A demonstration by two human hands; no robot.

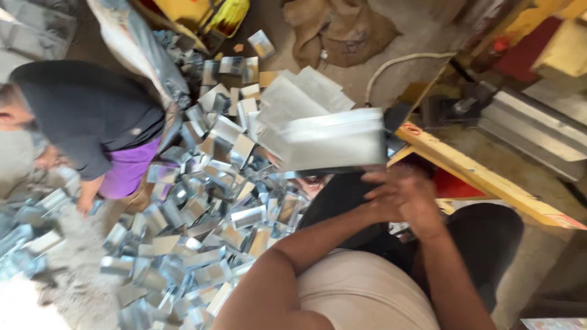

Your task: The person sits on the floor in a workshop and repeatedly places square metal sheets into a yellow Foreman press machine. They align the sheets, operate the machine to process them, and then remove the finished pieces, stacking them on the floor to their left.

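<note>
Both hands (403, 195) clasped together at frame centre-right, blurred — hold on shiny bent sheet-metal piece (330, 140) just above cannot be told; heap of similar metal pieces (202, 232) lower left.

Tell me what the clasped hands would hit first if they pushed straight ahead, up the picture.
Probably the shiny sheet-metal piece blurred just above the hands; depth is unclear, so it may already touch them.
</note>
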